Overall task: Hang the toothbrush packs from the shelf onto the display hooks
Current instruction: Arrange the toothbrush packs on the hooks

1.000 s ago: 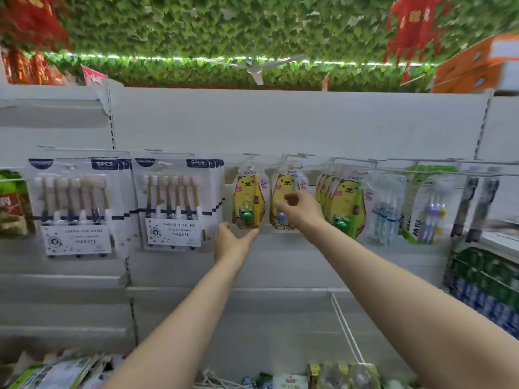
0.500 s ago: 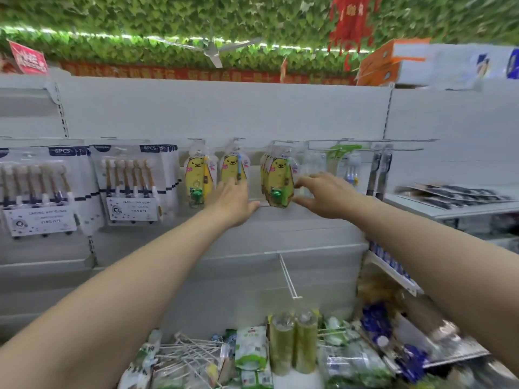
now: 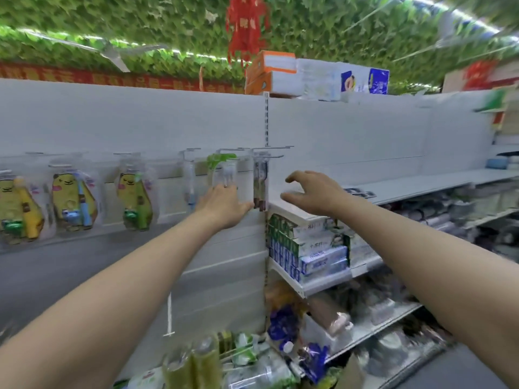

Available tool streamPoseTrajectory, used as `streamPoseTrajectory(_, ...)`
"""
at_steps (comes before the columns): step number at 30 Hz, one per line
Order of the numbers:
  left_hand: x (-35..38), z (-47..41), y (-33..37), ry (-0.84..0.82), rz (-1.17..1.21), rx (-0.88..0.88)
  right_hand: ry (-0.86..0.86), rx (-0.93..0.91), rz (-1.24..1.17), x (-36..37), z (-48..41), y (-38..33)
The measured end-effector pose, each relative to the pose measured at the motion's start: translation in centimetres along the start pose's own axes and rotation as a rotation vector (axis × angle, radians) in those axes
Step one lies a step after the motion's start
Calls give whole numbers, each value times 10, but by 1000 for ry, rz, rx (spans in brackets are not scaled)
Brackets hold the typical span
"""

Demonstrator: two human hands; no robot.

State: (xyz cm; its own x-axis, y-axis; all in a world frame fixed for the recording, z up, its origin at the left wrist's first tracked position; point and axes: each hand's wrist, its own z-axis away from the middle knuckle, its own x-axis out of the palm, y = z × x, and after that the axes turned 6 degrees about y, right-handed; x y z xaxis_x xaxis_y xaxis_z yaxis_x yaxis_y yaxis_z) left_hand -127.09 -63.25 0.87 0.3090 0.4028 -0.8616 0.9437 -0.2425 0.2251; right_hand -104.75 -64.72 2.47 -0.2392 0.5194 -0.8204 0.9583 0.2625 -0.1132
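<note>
Yellow bear toothbrush packs hang from display hooks on the white back panel, with clear packs and a dark pack further right. Dark toothbrush packs lie flat on the white shelf at the right. My left hand reaches under the clear hanging packs, fingers relaxed, holding nothing. My right hand hovers over the shelf's near end with fingers spread, short of the flat packs. The image is blurred.
Toothpaste boxes are stacked under the white shelf. Cartons sit on top of the shelving. Loose goods are piled at the bottom. An empty hook sticks out low on the panel.
My view has swung right. Both hands moved right along the hooks, away from the yellow bear packs. My right hand now reaches over the white shelf.
</note>
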Motion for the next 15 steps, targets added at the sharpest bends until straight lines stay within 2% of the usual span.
streamPoseTrajectory(5,45,-43,83,18,14,64,-14,42,48,-11,-10,101)
streamPoseTrajectory(11,96,-95,145,-35,47,111,-70,101,57,-1,-26,200)
streamPoseTrajectory(15,126,-138,178,-33,39,104,-47,143,36,8,-48,258)
